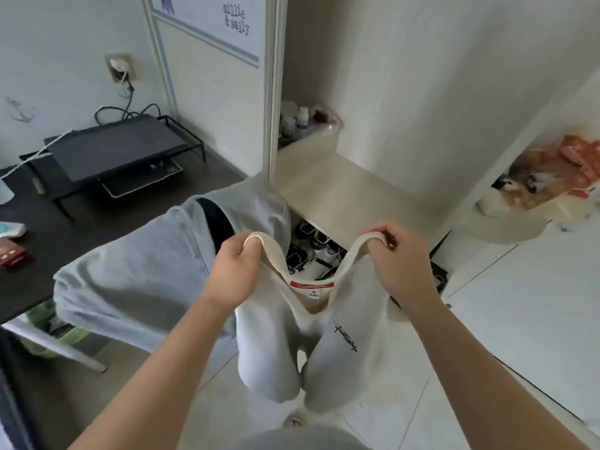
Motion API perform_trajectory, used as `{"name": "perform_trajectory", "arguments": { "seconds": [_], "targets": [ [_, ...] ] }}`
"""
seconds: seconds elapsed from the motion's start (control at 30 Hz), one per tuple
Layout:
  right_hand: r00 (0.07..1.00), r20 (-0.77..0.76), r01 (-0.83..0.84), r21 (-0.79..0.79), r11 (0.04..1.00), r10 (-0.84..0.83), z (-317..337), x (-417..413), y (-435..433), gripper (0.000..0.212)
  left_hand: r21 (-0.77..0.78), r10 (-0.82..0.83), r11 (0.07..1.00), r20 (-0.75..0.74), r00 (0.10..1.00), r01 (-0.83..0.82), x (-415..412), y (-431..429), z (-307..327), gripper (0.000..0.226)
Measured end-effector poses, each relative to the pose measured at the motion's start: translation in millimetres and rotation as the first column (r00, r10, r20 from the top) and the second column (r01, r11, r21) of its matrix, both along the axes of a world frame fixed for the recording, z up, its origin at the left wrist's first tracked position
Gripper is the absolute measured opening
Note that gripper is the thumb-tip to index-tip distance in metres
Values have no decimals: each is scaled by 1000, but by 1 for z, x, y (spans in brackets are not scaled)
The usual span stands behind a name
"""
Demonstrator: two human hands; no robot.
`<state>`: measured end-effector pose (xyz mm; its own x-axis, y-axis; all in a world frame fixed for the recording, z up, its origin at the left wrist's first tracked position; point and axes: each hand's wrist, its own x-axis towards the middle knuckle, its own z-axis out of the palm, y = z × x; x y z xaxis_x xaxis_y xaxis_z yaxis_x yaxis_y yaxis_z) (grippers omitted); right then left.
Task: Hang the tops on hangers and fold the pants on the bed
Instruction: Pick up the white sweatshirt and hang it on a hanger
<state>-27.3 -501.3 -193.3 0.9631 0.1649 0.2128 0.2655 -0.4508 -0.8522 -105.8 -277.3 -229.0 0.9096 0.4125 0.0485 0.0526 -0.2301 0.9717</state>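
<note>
While both sets of fingers are curled tight, each hand has one shoulder strap of the sleeveless top (276,345) looped through it. The L hand (232,271) grips the L strap (259,238) and the R hand (401,261) the R strap (370,238), fingers wrapped round the cream binding w/ no spare fabric bunched in either palm. The top hangs free between the forearms, in mid-air above the tiled floor (519,336). Its neck opening is spread toward the viewer, so the red neck label (312,285) and a small dark chest print (345,339) show. The body falls in two soft lobes. Just L of it, a grey garment (136,271) lies draped over what is prob. a chair back (only a dark strip shows), beside the dark desk (81,228). Beyond the hands is a pale shelf (341,190) w/ shoes (311,248) beneath. No hanger or bed is in view. The step in hand, as judged, is presenting the top for hanging. To do it well, hold the straps level and apart w/ the neck open. Feed one hanger arm into one strap at a time, and hold the second strap until the first is seated. Thin straps will likely slide off a smooth hanger if released together.
</note>
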Motion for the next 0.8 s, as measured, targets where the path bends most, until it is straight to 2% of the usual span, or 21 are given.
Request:
{"name": "perform_trajectory", "arguments": {
  "seconds": [0.13, 0.23, 0.37, 0.47, 0.57, 0.67, 0.8],
  "targets": [
    [998, 58, 38, -9, 999, -37, 27, 60, -11, 27, 24, -50, 999, 67, 996, 48, 84, -20, 33, 25],
    [993, 89, 69, 21, 997, -71, 50, 100, -11, 26, 29, -109, 994, 103, 989, 107, 142, -24, 59, 23],
    [966, 217, 135, 27, 990, -138, 83, 153, -3, 22, 71, -205, 978, 198, 959, 194, 216, -18, 99, 30],
    [930, 302, 207, 35, 978, -207, 112, 195, 6, 17, 97, -262, 965, 257, 930, 245, 270, -7, 133, 30],
    [890, 373, 264, 48, 963, -263, 149, 232, 18, 14, 118, -336, 942, 309, 890, 314, 320, 7, 177, 40],
    [837, 446, 332, 47, 942, -317, 193, 265, 28, 16, 125, -357, 934, 379, 854, 335, 363, 15, 227, 25],
    [747, 543, 437, 35, 899, -384, 255, 297, 38, 20, 118, -393, 918, 418, 819, 380, 414, 18, 293, 31]
  ]
}}
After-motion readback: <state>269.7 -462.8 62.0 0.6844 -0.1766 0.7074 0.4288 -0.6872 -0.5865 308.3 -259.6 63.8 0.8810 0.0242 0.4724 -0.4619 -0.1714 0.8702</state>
